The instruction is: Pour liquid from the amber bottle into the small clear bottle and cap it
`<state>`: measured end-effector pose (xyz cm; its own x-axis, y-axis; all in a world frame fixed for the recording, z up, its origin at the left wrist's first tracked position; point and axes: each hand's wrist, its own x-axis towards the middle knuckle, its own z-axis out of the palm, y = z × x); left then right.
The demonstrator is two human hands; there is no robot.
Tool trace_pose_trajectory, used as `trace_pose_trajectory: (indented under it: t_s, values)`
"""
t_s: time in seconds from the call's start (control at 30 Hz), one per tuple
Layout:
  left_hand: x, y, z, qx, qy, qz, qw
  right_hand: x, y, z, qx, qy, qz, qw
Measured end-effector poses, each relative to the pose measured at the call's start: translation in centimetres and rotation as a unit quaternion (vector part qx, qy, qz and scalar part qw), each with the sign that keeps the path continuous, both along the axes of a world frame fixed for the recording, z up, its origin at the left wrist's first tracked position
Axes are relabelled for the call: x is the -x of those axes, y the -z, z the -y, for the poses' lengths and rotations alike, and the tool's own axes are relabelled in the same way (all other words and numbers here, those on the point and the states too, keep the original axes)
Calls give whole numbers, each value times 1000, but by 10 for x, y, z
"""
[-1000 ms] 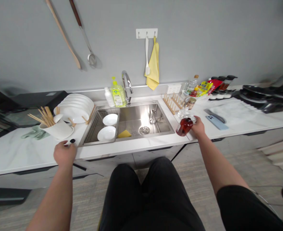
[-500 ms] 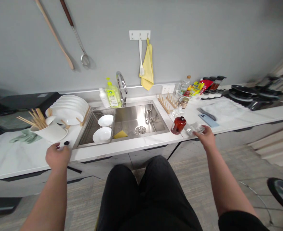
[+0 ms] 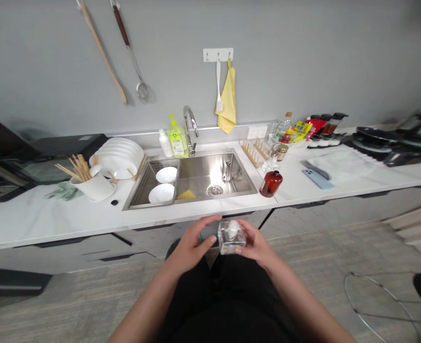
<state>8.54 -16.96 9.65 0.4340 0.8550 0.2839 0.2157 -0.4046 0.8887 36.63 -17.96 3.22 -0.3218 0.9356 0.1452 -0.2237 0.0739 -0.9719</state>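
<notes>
My right hand (image 3: 255, 246) is shut on a small square clear glass bottle (image 3: 231, 237), which has a white rounded top. The bottle is held above my lap, below the counter's front edge. My left hand (image 3: 192, 243) is open, with its fingertips just left of the bottle. I cannot tell if they touch the glass. A small black disc (image 3: 114, 202) lies on the counter, well away from both hands.
A stainless steel sink (image 3: 205, 178) with a wire rack holding white bowls is set in the white counter (image 3: 210, 208). An amber bottle (image 3: 271, 184) stands to its right. A white mug of chopsticks (image 3: 94, 188) and stacked plates (image 3: 119, 159) stand left.
Both hands have come back from the counter to above my lap. The clear glass bottle has moved with my right hand. The black disc stays on the counter.
</notes>
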Motion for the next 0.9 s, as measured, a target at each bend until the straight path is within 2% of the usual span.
trace_pose_trajectory:
  t_s: [0.07, 0.13, 0.27, 0.37, 0.57, 0.63, 0.77, 0.83, 0.9]
  values:
    - [-3, -8, 4, 34, 37, 24, 998, 22, -3, -2, -12, -56, -14, 998]
    - [2, -11, 7, 59, 47, 41, 996, 36, -6, -4, -19, -96, -28, 995]
    - [16, -7, 13, 105, 52, 71, 991, 46, -10, -5, -21, -132, -30, 991]
    - [17, 1, 17, 122, 23, 94, 988, 50, -11, -1, -42, -111, -7, 993]
    - [-5, 7, 19, 55, -130, 68, 988, 59, -11, 9, -70, -32, 47, 996]
    - [-9, 4, 22, 38, -109, 71, 991, 58, -11, 10, -75, -21, 43, 996]
    - [-6, 1, 24, 71, 14, 113, 991, 52, -9, 11, -80, -7, 36, 996]
    - [-5, 3, 22, 71, -3, 114, 991, 49, -9, 13, -82, -5, 43, 996]
    - [-7, 3, 19, 45, -57, 89, 993, 49, -10, 15, -84, -5, 56, 995]
